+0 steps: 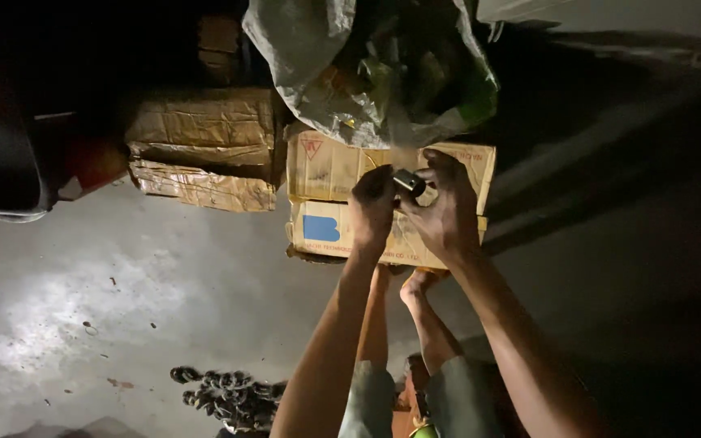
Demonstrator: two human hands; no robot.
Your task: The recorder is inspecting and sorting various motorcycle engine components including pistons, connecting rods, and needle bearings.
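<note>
A small dark metal cylinder [408, 182] is pinched between both hands above a cardboard box [326, 174] on the grey floor [123, 284]. The left hand [373, 207] and the right hand [446, 212] both have their fingers closed on it. Just beyond, far side, slumps a clear plastic bag [310, 49], with taped brown cartons [204, 130] to the left.

Grey concrete floor [139, 292], cardboard box [326, 203], taped brown cartons [204, 146], dark chain [225, 396]
</note>
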